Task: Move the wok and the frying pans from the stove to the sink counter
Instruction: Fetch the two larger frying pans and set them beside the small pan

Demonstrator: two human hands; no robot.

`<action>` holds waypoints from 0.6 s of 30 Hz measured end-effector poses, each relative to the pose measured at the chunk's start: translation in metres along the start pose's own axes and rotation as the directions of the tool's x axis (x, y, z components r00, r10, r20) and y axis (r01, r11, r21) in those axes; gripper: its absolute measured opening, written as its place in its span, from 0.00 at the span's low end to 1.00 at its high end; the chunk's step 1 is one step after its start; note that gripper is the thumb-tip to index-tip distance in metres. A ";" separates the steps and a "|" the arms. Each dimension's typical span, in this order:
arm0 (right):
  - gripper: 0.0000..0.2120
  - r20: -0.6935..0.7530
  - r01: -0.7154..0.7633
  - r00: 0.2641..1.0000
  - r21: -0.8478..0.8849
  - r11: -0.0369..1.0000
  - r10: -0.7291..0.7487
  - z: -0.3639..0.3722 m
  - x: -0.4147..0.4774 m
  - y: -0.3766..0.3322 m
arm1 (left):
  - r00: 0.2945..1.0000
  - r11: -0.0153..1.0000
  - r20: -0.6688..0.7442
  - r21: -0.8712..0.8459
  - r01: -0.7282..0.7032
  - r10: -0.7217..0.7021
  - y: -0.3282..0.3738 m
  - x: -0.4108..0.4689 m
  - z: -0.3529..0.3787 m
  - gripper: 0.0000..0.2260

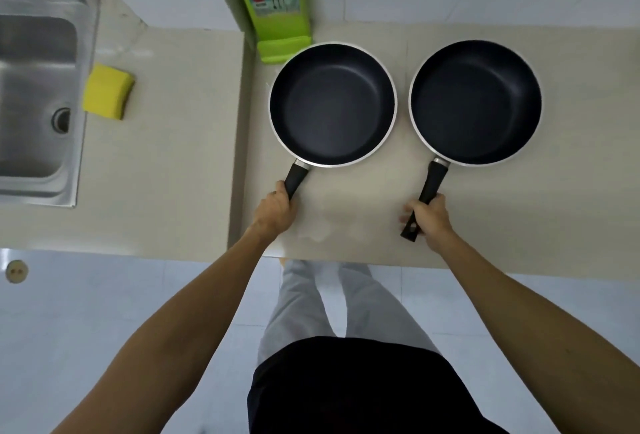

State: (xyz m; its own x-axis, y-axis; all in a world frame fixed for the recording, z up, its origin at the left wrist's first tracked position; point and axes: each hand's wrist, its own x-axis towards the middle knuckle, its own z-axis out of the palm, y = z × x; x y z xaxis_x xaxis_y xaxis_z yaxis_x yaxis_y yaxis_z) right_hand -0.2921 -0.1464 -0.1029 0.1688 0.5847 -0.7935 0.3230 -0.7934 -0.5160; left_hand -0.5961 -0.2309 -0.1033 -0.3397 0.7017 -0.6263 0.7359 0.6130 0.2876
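Observation:
Two dark non-stick pans with pale rims and black handles sit side by side on the beige counter. The left pan is shallower; the right pan looks deeper. My left hand is wrapped around the end of the left pan's handle. My right hand grips the right pan's handle, whose tip with a hanging hole sticks out below the fingers. Both pans rest flat on the counter. The sink counter lies to the left, across a seam.
A steel sink sits at the far left with a yellow sponge beside it. A green knife block stands just behind the left pan. The counter's front edge runs just below my hands.

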 end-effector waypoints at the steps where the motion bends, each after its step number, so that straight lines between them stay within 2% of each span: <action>1: 0.14 0.032 -0.060 0.998 0.120 0.991 0.057 0.001 0.000 -0.001 | 1.000 1.000 0.006 0.008 0.001 -0.001 -0.001 0.001 0.000 0.15; 2: 0.13 0.063 -0.110 0.993 0.213 0.971 0.099 0.002 0.000 -0.003 | 1.000 1.000 0.023 0.008 0.008 -0.008 0.000 0.001 0.000 0.15; 4: 0.12 0.110 -0.157 0.985 0.286 0.945 0.131 -0.001 -0.001 -0.006 | 0.995 0.998 0.089 -0.046 0.036 -0.032 0.003 -0.005 0.002 0.14; 7: 0.12 0.145 -0.180 0.979 0.306 0.935 0.141 -0.012 -0.003 -0.003 | 0.977 0.947 0.202 -0.295 0.125 -0.066 0.012 -0.017 0.010 0.13; 10: 0.10 0.113 -0.183 0.981 0.286 0.941 0.156 -0.027 -0.004 0.008 | 0.965 0.863 0.248 -0.468 0.192 -0.080 0.022 -0.030 0.025 0.15; 14: 0.11 0.092 -0.190 0.981 0.260 0.947 0.171 -0.040 -0.002 0.025 | 0.981 0.845 0.187 -0.516 0.144 -0.053 0.038 -0.046 0.048 0.17; 18: 0.11 0.222 -0.260 0.956 0.328 0.908 0.194 -0.046 -0.003 0.026 | 0.993 0.766 0.108 -0.635 0.099 -0.039 0.056 -0.057 0.052 0.13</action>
State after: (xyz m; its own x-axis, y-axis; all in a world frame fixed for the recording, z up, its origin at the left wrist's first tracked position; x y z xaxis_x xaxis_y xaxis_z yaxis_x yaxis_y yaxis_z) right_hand -0.2409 -0.1612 -0.0990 0.0176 0.3674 -0.9299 -0.0560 -0.9282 -0.3678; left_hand -0.5052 -0.2555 -0.0893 -0.3030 0.6342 -0.7113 0.1587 0.7696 0.6185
